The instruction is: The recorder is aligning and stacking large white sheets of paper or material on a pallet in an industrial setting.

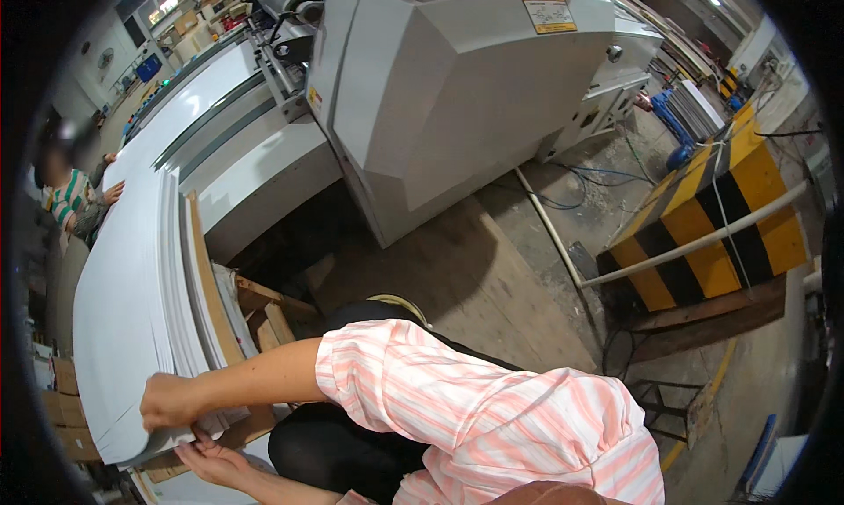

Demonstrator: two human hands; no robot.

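a tall stack of white paper sheets [127, 303] lies at the left, its near corner under the person's hands. the right hand [171, 400], reaching out of a pink-striped sleeve [396, 360], rests at that corner with its fingers curled into a loose fist; their tips are hidden, so i cannot tell whether they pinch any sheets. the left hand [214, 463] is just below, palm up at the paper's lower edge, fingers half bent, thumb raised; i cannot tell if it grips. a brown board [204, 272] runs along the stack's right side. beyond stands a big grey machine [475, 109]. across the stack, another person [75, 197] has a hand near the paper's far edge.
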